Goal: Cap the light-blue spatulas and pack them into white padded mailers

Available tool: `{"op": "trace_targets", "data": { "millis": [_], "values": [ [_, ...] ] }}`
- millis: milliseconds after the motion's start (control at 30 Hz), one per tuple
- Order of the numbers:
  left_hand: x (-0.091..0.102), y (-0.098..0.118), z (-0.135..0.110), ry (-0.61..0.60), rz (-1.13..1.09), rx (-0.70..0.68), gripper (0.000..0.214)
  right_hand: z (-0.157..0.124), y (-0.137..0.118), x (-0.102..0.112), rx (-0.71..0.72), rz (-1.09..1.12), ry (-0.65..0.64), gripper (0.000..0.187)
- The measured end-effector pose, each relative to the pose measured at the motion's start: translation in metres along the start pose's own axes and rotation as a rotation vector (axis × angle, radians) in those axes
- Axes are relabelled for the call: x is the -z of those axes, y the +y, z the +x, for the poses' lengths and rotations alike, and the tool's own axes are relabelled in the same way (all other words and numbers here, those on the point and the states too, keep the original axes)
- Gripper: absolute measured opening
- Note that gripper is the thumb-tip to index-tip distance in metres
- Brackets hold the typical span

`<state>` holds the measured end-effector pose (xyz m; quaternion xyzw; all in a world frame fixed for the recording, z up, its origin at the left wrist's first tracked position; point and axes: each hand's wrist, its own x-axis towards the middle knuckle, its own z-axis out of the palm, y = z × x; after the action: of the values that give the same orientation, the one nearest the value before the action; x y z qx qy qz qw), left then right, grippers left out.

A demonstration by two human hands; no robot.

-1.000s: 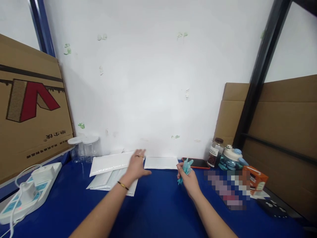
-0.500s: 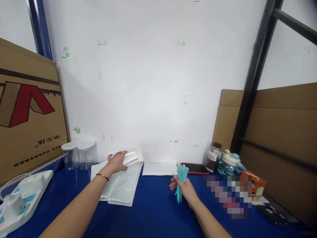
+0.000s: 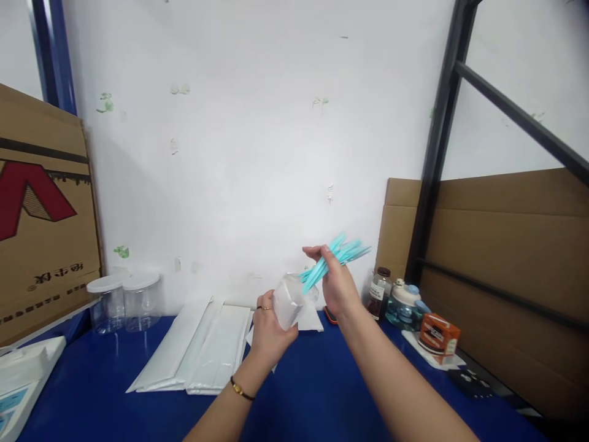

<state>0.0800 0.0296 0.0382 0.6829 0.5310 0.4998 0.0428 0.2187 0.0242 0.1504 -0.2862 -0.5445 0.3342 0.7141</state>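
My left hand is wrapped around a translucent whitish plastic container, tilted above the table. Beside it, my right hand grips a bundle of slim turquoise plastic sticks. The sticks lie slanted, with their lower ends at the container's upper right edge; whether any tip is inside I cannot tell. Some sticks are blurred by motion. Behind and left of my left hand, flat white plastic-wrapped packs rest on the table.
Two clear lidded jars stand at the back left, near a power strip and a big cardboard box. At right are a brown-capped bottle, a teal water bottle and an orange box. The table is blue.
My left hand has lifted the container off the white packs and brought it right. My right hand has risen, tipping the turquoise sticks from upright to slanted beside it. The view has shifted.
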Motion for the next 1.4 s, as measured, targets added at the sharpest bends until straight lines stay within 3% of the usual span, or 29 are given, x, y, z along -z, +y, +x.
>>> {"op": "trace_targets", "data": {
  "millis": [100,267,567,867,967,1067,1133,1233,1333,1400],
  "values": [
    [-0.008,0.004,-0.010,0.002,-0.057,0.037,0.067,-0.010,0.017,-0.003,-0.126,-0.098,-0.018,0.044],
    [-0.008,0.005,-0.011,-0.007,-0.138,0.091,0.067,-0.019,0.029,-0.003,-0.263,-0.219,-0.249,0.044],
    [-0.004,-0.006,-0.006,0.030,-0.245,0.168,0.064,-0.013,0.027,-0.013,-0.272,-0.242,-0.425,0.045],
    [-0.001,-0.017,-0.006,0.049,-0.251,0.200,0.072,-0.002,0.016,-0.022,-0.226,-0.355,-0.430,0.039],
    [0.001,-0.016,-0.007,0.057,-0.257,0.213,0.073,-0.004,0.012,-0.023,-0.209,-0.393,-0.436,0.044],
    [0.003,-0.018,-0.007,0.055,-0.260,0.249,0.081,-0.014,0.019,-0.021,-0.139,-0.522,-0.413,0.057],
    [0.006,-0.022,-0.007,0.038,-0.307,0.256,0.092,-0.020,0.028,-0.018,-0.065,-0.631,-0.425,0.047],
    [0.012,-0.032,-0.004,-0.086,-0.599,0.235,0.086,-0.023,0.036,-0.011,0.030,-0.674,-0.420,0.021],
    [0.018,-0.040,-0.003,-0.409,-0.980,0.243,0.056,-0.021,0.032,0.003,0.077,-0.599,-0.394,0.022],
    [0.020,-0.042,-0.006,-0.600,-1.160,0.296,0.044,-0.021,0.024,0.015,0.089,-0.561,-0.474,0.026]
  ]
}}
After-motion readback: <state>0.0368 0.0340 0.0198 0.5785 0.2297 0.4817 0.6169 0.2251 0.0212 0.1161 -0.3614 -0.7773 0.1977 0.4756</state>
